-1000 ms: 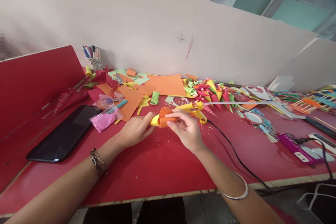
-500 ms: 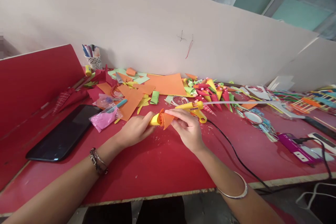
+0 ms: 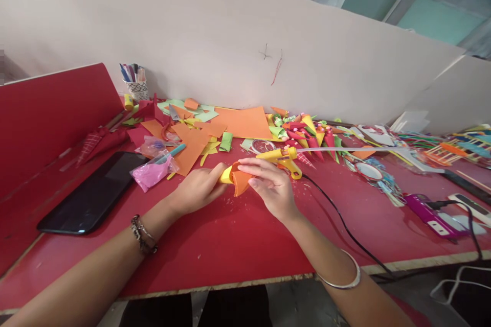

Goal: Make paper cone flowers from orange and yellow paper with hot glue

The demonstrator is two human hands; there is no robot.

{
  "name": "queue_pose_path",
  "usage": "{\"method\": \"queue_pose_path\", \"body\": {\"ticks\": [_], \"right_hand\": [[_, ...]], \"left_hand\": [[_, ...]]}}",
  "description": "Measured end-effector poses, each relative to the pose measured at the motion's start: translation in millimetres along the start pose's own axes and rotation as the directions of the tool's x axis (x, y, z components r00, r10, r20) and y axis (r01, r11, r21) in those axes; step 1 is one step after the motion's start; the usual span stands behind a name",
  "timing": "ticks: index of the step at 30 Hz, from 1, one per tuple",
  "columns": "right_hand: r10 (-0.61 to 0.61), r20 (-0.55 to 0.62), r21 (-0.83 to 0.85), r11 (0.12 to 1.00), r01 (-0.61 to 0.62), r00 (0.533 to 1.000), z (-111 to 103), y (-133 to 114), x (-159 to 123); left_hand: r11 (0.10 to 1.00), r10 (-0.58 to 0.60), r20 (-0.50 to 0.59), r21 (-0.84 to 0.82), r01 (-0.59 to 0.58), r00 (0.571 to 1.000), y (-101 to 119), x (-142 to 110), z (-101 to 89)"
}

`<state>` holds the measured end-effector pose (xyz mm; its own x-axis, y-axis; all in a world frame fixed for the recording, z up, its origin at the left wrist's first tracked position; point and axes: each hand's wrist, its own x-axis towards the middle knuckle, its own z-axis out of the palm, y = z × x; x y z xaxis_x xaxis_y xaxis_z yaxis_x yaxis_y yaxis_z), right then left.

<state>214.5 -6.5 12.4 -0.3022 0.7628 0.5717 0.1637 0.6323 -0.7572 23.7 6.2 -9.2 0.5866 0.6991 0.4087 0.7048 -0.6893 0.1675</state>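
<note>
In the middle of the view, my left hand (image 3: 201,186) is closed around a yellow paper roll (image 3: 226,176), its wider end facing right. My right hand (image 3: 274,186) has its fingers bent over a piece of orange paper (image 3: 241,182), which sits at that wider end and is folded or curled. Whether the two papers are stuck together cannot be seen. Just behind my right hand lies a yellow glue gun (image 3: 282,157) with a long clear glue stick in its back.
Paper scraps (image 3: 194,145), scissors (image 3: 176,115) and small paper cones (image 3: 307,133) lie along the wall. On the left are a black phone (image 3: 92,196) and a pink plastic packet (image 3: 153,172). A purple power strip (image 3: 437,217) and black cord (image 3: 341,209) occupy the right side.
The orange paper has tilted, its lower edge now hanging a little further down and left. My right fingers have shifted slightly left over its top. My left hand has hardly moved.
</note>
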Motion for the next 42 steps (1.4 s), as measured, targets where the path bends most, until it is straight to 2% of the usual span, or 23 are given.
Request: {"method": "queue_pose_path", "body": {"ticks": [6,9,18,22,25,33,37,42], "right_hand": [[0.001,-0.081,0.05,0.999,0.003,0.997,3.6,0.4,2.2],[0.042,-0.104,0.059,0.998,-0.036,0.994,3.9,0.2,2.6],[0.141,-0.094,0.129,0.983,-0.128,0.986,4.0,-0.7,3.7],[0.253,-0.07,0.245,0.942,-0.229,0.965,4.3,1.9,2.9],[0.289,-0.068,0.301,0.918,-0.257,0.955,5.1,3.6,1.8],[0.244,-0.173,0.223,0.953,-0.203,0.954,6.9,2.0,2.2],[0.24,-0.162,0.236,0.951,-0.198,0.957,7.3,4.2,1.8],[0.15,-0.132,0.189,0.974,-0.124,0.98,6.6,2.0,2.1]], "left_hand": [[0.999,0.028,-0.024,0.016,-0.028,0.999,-0.1,0.2,1.3],[0.999,0.025,-0.026,0.027,-0.024,0.999,0.1,0.2,1.9],[1.0,0.018,-0.011,0.022,-0.017,1.0,-0.3,0.0,2.2],[1.0,0.012,0.019,0.018,-0.013,1.0,-1.6,0.7,0.5],[1.0,0.009,0.026,0.015,-0.009,1.0,-1.0,0.7,-0.3],[0.997,0.006,0.065,-0.075,-0.001,0.998,2.4,0.2,1.3],[0.994,-0.016,0.076,-0.11,0.025,0.997,3.6,1.5,-0.3],[0.975,-0.057,0.129,-0.206,0.083,0.99,5.9,2.9,-3.5]]}}
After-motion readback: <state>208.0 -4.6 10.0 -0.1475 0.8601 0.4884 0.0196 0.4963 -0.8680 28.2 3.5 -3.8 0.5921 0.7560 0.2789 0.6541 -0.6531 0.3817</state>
